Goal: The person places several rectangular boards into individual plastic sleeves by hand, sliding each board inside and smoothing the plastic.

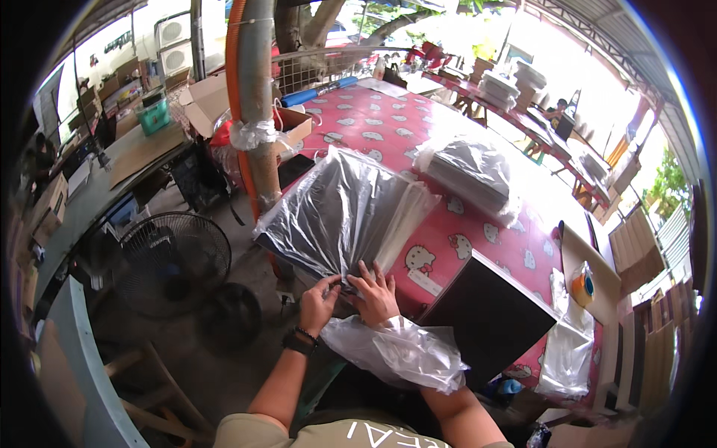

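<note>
Here, plastic around one dark panel (328,209) at the left of the table (407,287) is pinched by the left hand (317,302) and touched by the right hand (376,297), fingers spread, one bare black panel (493,313) seen near right.

The view looks out from my head, through the left one of two side-by-side fisheye lenses. From above the near edge of the red table patterned with white cat faces (441,224), it faces down and forward, with my left hand (318,308) and right hand (376,300) close below, reaching past the table's far edge to the grey metal roof (635,37).
</note>
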